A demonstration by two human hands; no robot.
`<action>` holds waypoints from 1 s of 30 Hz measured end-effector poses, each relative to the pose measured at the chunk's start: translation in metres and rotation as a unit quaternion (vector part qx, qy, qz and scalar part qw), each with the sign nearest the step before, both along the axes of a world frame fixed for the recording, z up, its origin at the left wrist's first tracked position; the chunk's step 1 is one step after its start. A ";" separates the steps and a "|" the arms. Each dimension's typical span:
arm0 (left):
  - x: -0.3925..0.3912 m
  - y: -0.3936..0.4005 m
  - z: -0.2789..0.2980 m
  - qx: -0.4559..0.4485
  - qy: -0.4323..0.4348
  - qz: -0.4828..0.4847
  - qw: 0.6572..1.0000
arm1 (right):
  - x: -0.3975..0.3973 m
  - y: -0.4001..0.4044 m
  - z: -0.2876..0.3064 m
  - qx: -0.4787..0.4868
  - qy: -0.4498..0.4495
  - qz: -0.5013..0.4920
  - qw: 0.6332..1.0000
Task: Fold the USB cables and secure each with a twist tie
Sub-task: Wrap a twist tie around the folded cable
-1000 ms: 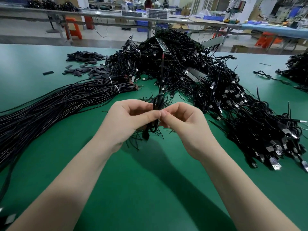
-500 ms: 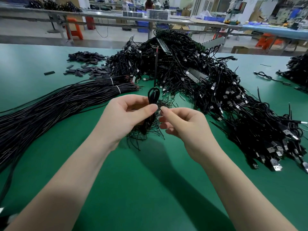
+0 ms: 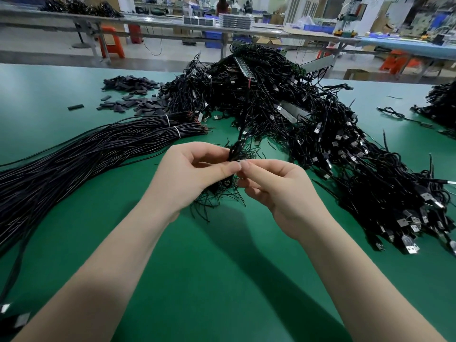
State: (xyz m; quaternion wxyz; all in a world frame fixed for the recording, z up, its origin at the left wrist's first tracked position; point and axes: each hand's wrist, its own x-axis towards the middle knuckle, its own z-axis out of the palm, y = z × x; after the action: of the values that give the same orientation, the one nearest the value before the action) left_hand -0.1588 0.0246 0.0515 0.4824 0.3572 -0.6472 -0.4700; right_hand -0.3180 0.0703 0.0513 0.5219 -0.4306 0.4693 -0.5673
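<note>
Change: half a second ago the right hand (image 3: 283, 193) was sitting slightly apart from the left hand (image 3: 192, 176); now the two are meeting again at centre frame, thumb tips touching over the cable (image 3: 234, 153).
Meaning: the hands seem to be working the tie (image 3: 243, 159) round the folded cable, so this one is probably at the securing step, not yet finished.
Left hand: it is gripping the folded cable, thumb and fingers curled round the bundle at its middle.
Right hand: its thumb and forefinger are pinching something thin just beside the left thumb, most likely the tie end; the tie itself is too small to see clearly.
Cable: it is standing roughly upright in the hands, a short black loop poking out above the fingers, the lower part hidden behind them; one black strand is running from it up toward the pile (image 3: 283, 107).
Cable place: it is being held above the green surface (image 3: 222, 280), just below the middle of the frame.
Ties: a loose scatter of thin black strands (image 3: 217, 196) is lying on the surface under the hands, likely the tie supply.
Pile: a large tangled heap of black USB cables is filling the upper centre and right.
Straight bundles (image 3: 86, 154): long black bundles with white bands are lying across the left.
</note>
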 end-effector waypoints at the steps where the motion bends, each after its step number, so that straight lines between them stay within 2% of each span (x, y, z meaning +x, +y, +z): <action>1: 0.000 0.000 0.000 0.002 -0.003 -0.004 1.000 | -0.001 0.000 0.001 0.008 -0.006 0.007 1.000; 4: 0.001 0.001 0.002 0.000 0.003 -0.043 0.999 | -0.003 0.000 0.002 0.014 -0.019 0.026 0.999; 7: 0.001 0.004 0.004 -0.007 0.006 -0.056 0.998 | -0.003 0.000 0.000 -0.027 0.013 0.006 1.000; 9: -0.001 0.005 0.003 0.011 0.013 -0.037 0.999 | -0.003 -0.001 -0.002 -0.082 0.068 -0.028 0.994; 10: -0.003 0.006 0.003 0.026 0.015 -0.024 0.999 | -0.003 -0.001 -0.002 -0.122 0.125 -0.053 0.983; 11: -0.005 0.007 0.003 0.046 0.022 -0.017 0.999 | -0.002 -0.002 -0.003 -0.172 0.201 -0.084 0.961; 12: -0.007 0.008 0.002 0.071 0.033 -0.017 0.997 | -0.002 -0.002 -0.004 -0.229 0.285 -0.116 0.923; 14: -0.010 0.009 0.001 0.127 0.051 -0.015 0.990 | -0.001 -0.003 -0.008 -0.344 0.433 -0.169 0.816; 16: -0.011 0.008 -0.002 0.133 0.021 -0.001 0.991 | -0.002 -0.005 -0.014 -0.404 0.531 -0.195 0.719; 18: -0.011 0.007 -0.003 0.118 -0.006 -0.006 0.993 | -0.004 -0.006 -0.018 -0.407 0.580 -0.199 0.677; 24: -0.009 0.010 0.001 0.073 -0.047 -0.025 0.996 | -0.007 -0.006 -0.016 -0.398 0.605 -0.171 0.668; 30: -0.008 0.010 0.002 0.094 -0.025 -0.040 0.994 | -0.004 -0.006 -0.018 -0.413 0.615 -0.183 0.646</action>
State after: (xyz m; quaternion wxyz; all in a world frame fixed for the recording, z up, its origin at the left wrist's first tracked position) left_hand -0.1667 0.0349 0.0540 0.4115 0.3862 -0.6257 -0.5386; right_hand -0.3219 0.0641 0.0328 -0.2333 -0.7570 0.4685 -0.3911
